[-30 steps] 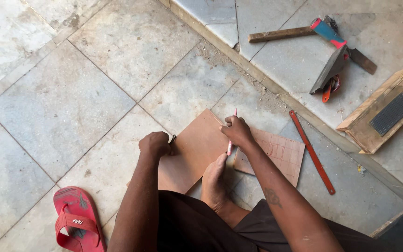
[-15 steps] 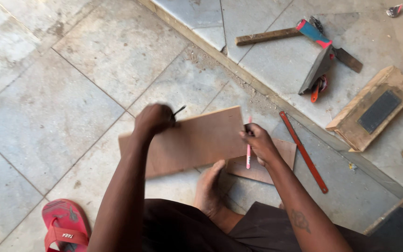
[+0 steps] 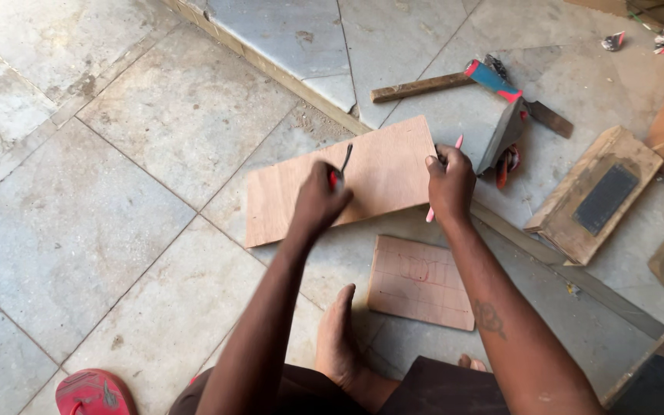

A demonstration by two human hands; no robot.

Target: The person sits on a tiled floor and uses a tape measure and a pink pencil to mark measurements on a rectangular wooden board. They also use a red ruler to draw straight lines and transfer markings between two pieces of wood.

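A thin board (image 3: 363, 180) is held above the tiled floor (image 3: 117, 192), at 12 o'clock from the foot (image 3: 337, 338). The left hand (image 3: 320, 201), fingers closed on board and tool (image 3: 341, 165), grips its middle; the right hand (image 3: 450, 183), clamped with a pencil (image 3: 455, 146), grips the right edge. It is judged light, stiff and best held by opposite edges.

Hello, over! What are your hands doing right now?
Left hand and right hand both grip the plywood board. Pink pencil in right. Hammer lies beyond.
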